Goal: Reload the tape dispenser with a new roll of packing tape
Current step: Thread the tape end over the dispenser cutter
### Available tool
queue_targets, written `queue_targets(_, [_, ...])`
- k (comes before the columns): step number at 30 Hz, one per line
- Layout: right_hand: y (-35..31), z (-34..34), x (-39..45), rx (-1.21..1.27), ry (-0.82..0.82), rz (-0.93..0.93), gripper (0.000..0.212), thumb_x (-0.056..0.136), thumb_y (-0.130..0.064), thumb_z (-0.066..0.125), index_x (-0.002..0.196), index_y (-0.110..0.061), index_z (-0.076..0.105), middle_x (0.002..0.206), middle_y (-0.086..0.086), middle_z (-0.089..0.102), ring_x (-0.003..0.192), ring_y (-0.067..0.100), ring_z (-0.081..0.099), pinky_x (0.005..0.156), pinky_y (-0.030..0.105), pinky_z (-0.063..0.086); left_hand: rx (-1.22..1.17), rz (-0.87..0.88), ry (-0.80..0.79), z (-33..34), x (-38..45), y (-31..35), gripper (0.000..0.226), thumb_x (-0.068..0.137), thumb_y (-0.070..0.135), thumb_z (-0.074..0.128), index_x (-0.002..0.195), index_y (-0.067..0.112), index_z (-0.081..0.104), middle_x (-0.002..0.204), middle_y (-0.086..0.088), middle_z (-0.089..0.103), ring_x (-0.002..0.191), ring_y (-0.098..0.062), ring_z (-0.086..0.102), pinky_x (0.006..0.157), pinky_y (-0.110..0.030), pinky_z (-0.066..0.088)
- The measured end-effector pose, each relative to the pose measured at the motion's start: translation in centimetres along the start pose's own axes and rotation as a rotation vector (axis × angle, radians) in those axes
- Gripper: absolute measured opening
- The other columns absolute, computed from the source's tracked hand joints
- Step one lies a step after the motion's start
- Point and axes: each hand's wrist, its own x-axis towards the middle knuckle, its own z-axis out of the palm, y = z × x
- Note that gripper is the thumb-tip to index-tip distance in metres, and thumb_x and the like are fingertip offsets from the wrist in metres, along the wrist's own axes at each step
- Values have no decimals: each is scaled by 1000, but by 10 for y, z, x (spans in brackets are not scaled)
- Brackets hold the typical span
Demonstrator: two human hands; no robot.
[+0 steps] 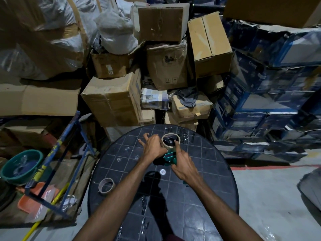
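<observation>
While both bare forearms reach out over the round black table, with its glossy gridded top, let's sweep across from the left: far to the left of the hands, off the table, sits a green plastic basin, round and shiny, and beside it a blue metal frame leans at a slant over an orange slotted tray. Nearer, on the table and down-left of the left hand, lies a spent cardboard tape core, a thin dull ring lying flat. Now the left hand: thumb and forefinger pinch at the near-left rim of the tape roll, the other fingers splayed out straight to the left. That roll, tan and smooth, a fat ring, sits on the black hub of the teal plastic tape dispenser, just between the two hands. Just to the right, the right hand curls round the dispenser's handle, forefinger stretched forward and touching the roll's face. Beyond the hands rise dented brown cardboard boxes, and to their right stacked blue printed cartons.
</observation>
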Motion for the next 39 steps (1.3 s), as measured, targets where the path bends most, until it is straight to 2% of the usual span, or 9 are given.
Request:
queue_targets(4, [0,-1,3,93,21,-26,79,72,-25,62,140,-24,22,113,11,67,88,26,70,72,46,62,33,-15,14,5,-1,-5,8,69,18,73,73,12,76,109,-5,69,144,-38,21,114,-76,4])
queue_targets(6, [1,1,4,107,10,-29,75,68,-28,63,132,-23,24,108,8,68,83,22,70,69,42,63,38,-14,7,9,-2,-6,14,69,21,72,78,10,74,114,-6,67,146,-38,18,113,-76,2])
queue_targets(10, [3,5,6,71,0,-38,86,66,-36,76,135,-17,28,114,7,68,94,24,70,77,36,61,34,-29,-43,14,-6,-4,40,72,46,76,84,8,75,115,-11,69,147,-37,14,113,-75,0])
queue_targets(14, [5,14,7,4,-10,7,79,73,-37,81,131,-15,32,118,11,66,101,28,68,81,41,61,-6,-101,-72,21,-7,-7,37,72,48,75,78,12,76,103,-12,73,148,-40,14,113,-77,0])
queue_targets(19, [3,19,4,11,15,34,96,75,-34,83,144,-22,18,124,14,63,108,34,66,86,46,59,-17,-93,-87,22,-4,-9,52,68,63,77,90,16,79,132,-8,64,151,-40,10,114,-75,-1])
queue_targets(24, [1,18,1,47,48,37,108,76,-31,83,150,-29,5,125,15,63,106,37,67,83,48,59,-48,-88,-91,23,2,-14,32,69,39,82,91,16,78,154,-2,47,150,-39,7,115,-74,-1])
queue_targets(28, [0,16,1,61,50,46,108,76,-31,83,149,-32,5,125,15,62,106,38,67,84,50,59,-42,-51,-40,23,2,-16,14,72,16,72,81,15,81,156,2,45,149,-39,11,117,-71,5])
queue_targets(34, [-3,15,0,49,33,48,100,79,-29,83,146,-29,9,125,14,62,105,36,68,84,47,59,-44,-20,-9,27,4,-20,31,70,38,76,89,15,81,155,1,47,149,-36,12,118,-66,7])
queue_targets(39, [-5,16,0,28,-14,71,83,83,-39,79,142,-21,23,127,13,59,108,31,66,87,45,59,-62,-12,-16,25,4,-23,14,68,17,72,79,18,81,157,4,43,148,-34,11,117,-69,6])
